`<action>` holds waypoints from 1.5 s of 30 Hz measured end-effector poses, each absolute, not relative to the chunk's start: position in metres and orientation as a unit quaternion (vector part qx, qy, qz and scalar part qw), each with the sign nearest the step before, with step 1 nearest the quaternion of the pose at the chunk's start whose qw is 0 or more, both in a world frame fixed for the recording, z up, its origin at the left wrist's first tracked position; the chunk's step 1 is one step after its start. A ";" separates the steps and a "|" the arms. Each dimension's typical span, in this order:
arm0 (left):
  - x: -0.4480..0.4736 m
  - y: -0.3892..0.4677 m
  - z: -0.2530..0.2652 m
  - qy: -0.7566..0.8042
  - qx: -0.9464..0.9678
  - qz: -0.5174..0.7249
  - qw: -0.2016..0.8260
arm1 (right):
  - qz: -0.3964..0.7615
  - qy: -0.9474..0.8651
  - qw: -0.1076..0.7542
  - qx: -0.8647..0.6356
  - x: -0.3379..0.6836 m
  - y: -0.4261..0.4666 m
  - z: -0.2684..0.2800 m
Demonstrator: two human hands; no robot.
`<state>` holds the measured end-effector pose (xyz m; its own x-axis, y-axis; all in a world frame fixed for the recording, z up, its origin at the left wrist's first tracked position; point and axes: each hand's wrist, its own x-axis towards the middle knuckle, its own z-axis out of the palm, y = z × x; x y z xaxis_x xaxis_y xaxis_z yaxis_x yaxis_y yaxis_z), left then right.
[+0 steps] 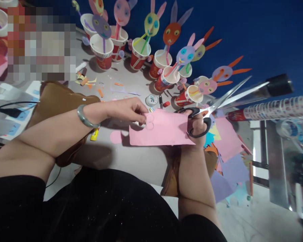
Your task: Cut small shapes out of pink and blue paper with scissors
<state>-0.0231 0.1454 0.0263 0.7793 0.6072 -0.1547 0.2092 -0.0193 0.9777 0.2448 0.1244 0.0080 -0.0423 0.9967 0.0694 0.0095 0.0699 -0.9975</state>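
A sheet of pink paper point(164, 131) is held level between both hands above the table. At its upper left corner, the thumb and fingers of my left hand point(130, 109) pinch the edge. Two small outlined circles point(149, 121) show on the paper beside those fingertips, and the edge there has a curved notch. My right hand point(199, 131) has fingers in the black handles of a pair of scissors point(212, 107). The blades are apart and point up and right, away from the paper. This hand also touches the paper's right edge. Below my left wrist lies a pink paper disc point(115, 137).
Paper cups with rabbit-faced figures point(151, 25) line the back, by a blue panel point(255, 40). A stack of cups point(280, 106) and coloured paper sheets point(228, 139) are at right. A yellow glue stick point(94, 134), brown cushion point(63, 101) and paper scraps point(100, 92) are at left.
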 end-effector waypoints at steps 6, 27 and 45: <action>-0.022 0.147 0.028 0.327 0.673 0.185 0.637 | 0.497 -0.524 0.505 -0.472 0.246 0.123 -0.003; -0.021 0.134 0.019 0.081 0.666 -0.174 0.721 | 0.385 -0.611 0.464 -0.513 0.220 0.122 -0.005; -0.020 0.139 0.012 0.016 0.662 -0.164 0.731 | 0.119 -0.736 0.198 -0.636 0.169 0.208 -0.026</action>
